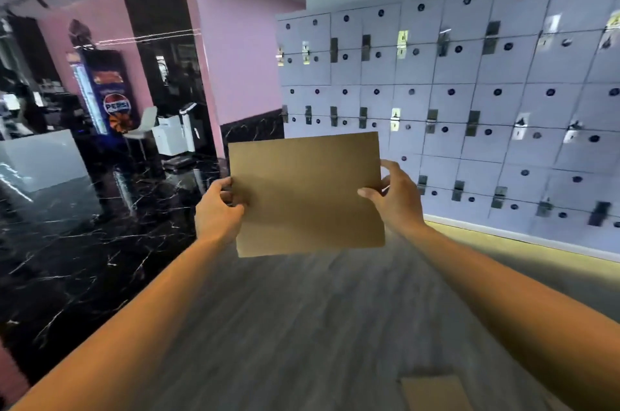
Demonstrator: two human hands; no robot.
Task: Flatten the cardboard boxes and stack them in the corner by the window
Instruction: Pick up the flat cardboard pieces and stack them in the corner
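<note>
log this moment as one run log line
stage: carrying | left hand: grips cardboard left edge | right hand: grips right edge | cardboard: flat, held up | floor: another cardboard piece

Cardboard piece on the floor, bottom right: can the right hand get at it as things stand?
Probably not yet: the right hand and left hand both grip the flattened cardboard, raised well above the floor piece.

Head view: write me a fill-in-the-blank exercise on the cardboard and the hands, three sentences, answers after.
1. The flattened cardboard is held up by ____ hands, the left hand and the right hand.
2. Each hand grips a ____ edge of the sheet.
3. Another cardboard piece lies on the grey ____ below.

Missing words: two; side; floor
</note>
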